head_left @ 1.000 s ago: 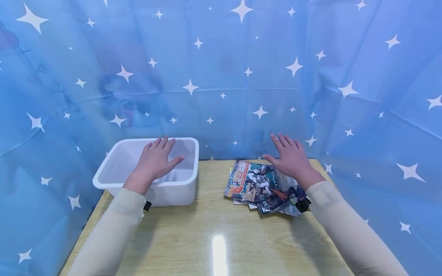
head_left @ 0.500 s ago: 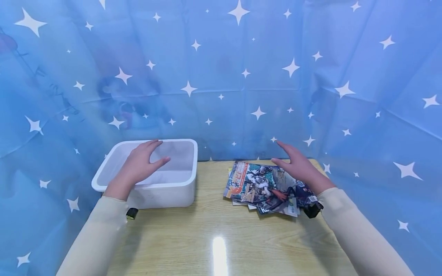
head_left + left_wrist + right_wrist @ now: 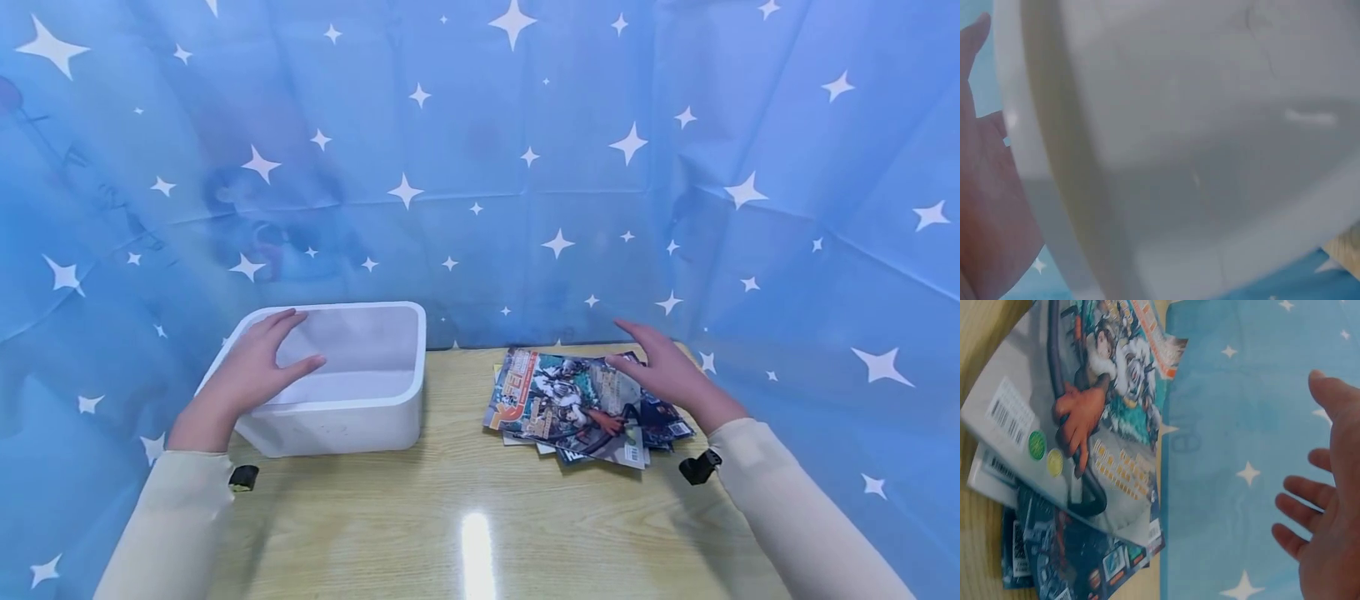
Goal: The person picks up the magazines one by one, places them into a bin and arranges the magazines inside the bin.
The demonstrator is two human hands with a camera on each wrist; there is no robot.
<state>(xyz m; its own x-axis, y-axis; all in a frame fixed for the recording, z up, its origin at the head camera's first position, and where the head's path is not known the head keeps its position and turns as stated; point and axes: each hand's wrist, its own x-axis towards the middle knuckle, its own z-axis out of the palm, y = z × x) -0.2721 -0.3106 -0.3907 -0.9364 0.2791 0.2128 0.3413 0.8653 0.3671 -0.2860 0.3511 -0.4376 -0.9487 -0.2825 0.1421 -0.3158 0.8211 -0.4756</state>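
Observation:
In the head view, a white plastic tub (image 3: 330,427) stands at the back left of the wooden table. My left hand (image 3: 243,371) is over its left side, fingers loosely extended and holding nothing. The tub wall (image 3: 1197,187) fills most of the left wrist view, with the hand at the left edge. A loose pile of magazines (image 3: 570,408) lies at the back right, the top one with a colourful illustrated cover. Near the pile's right end is my right hand (image 3: 667,371), thumb and fingers apart, nothing in it. Barcodes show on the magazines (image 3: 1079,425) in the right wrist view.
The wooden table (image 3: 480,483) carries a bright light reflection near its front. A blue curtain (image 3: 480,125) with white stars hangs close behind the table and along both sides. Small black devices (image 3: 699,467) are strapped at the wrists.
Both hands have moved apart and lower: the left goes leftward over the tub, the right goes rightward past the magazines. Both have turned from palms down to more sideways. Tub and magazines stay put.

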